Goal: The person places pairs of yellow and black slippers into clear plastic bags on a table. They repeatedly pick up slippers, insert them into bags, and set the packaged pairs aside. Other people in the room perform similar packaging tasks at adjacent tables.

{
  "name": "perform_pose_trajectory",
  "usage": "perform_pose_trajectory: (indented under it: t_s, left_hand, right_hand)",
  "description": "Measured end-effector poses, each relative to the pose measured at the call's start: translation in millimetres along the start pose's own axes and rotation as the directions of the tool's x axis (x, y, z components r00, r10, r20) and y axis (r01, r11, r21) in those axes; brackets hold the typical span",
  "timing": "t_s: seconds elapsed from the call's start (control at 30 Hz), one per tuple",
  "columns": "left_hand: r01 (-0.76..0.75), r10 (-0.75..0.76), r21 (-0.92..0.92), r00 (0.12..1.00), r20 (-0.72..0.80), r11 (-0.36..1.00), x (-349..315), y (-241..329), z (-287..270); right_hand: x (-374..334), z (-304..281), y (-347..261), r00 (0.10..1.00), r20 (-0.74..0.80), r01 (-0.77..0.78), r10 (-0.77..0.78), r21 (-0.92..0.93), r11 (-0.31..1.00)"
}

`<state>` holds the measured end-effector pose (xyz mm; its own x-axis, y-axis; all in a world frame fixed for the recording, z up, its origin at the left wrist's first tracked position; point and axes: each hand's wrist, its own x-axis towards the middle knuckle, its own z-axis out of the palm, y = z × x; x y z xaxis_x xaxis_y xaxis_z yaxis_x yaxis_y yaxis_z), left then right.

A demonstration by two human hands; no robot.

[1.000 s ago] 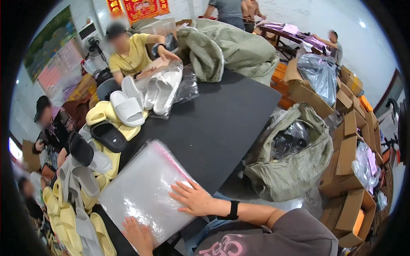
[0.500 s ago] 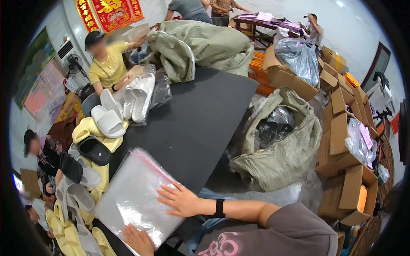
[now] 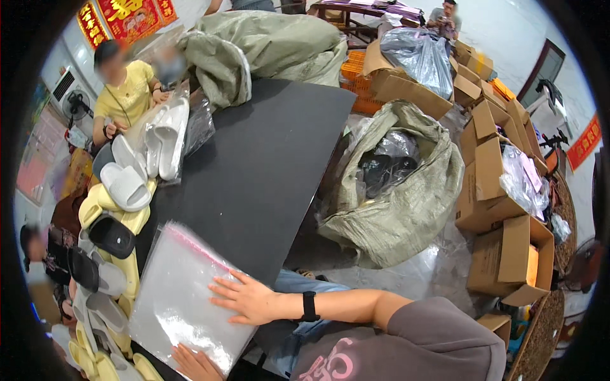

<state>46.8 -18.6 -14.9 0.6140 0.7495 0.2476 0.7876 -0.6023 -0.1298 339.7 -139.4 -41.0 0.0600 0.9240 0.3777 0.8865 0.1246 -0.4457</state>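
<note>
A stack of clear plastic bags (image 3: pixel 166 279) with a pink strip along one edge lies on the black table near me. My right hand (image 3: pixel 246 298) rests flat on its right side, fingers spread, with a black band on the wrist. Lower down, my left hand (image 3: pixel 196 363) also lies flat on the bags, its fingers stretched out and its wrist cut off by the frame's lower edge. Left of the bags runs a heap of slides in yellow, grey and black, among them a black slide (image 3: pixel 112 235) and a white slide (image 3: pixel 126 187).
Bagged white slides (image 3: pixel 170 136) lie farther back on the black table (image 3: pixel 254 159), by a person in yellow (image 3: pixel 127 92). An open woven sack (image 3: pixel 406 222) stands right of the table, with cardboard boxes (image 3: pixel 508 254) beyond. Another woven sack (image 3: pixel 273 47) lies at the far end.
The whole view has shifted, so the scene sits farther left and higher. My hands stay flat on the bags. The person in yellow has lowered a raised arm.
</note>
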Motion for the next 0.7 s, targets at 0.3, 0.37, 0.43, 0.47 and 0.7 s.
perform_pose_trajectory:
  t_s: [0.3,0.37,0.43,0.47,0.7]
  left_hand:
    - [0.170,-0.147,-0.131,0.975,0.166,0.977,2,-6,14]
    - [0.188,-0.165,-0.125,0.970,0.179,0.974,0,-6,10]
    - [0.187,-0.163,-0.134,0.972,0.172,0.973,0,-5,9]
    - [0.193,-0.168,-0.144,0.971,0.169,0.971,-1,-5,8]
    - [0.242,-0.197,-0.194,0.955,0.223,0.951,5,5,-6]
  right_hand:
    - [3,-15,-3,0.999,0.033,-0.007,0.009,-0.075,0.997]
    - [5,-18,-6,0.999,0.046,0.014,-0.010,-0.089,0.996]
    - [5,-18,-6,0.999,0.036,0.018,-0.015,-0.110,0.994]
    - [5,-19,-8,0.999,0.039,0.022,-0.018,-0.118,0.993]
    - [6,-24,-9,0.998,0.067,0.028,-0.015,-0.194,0.981]
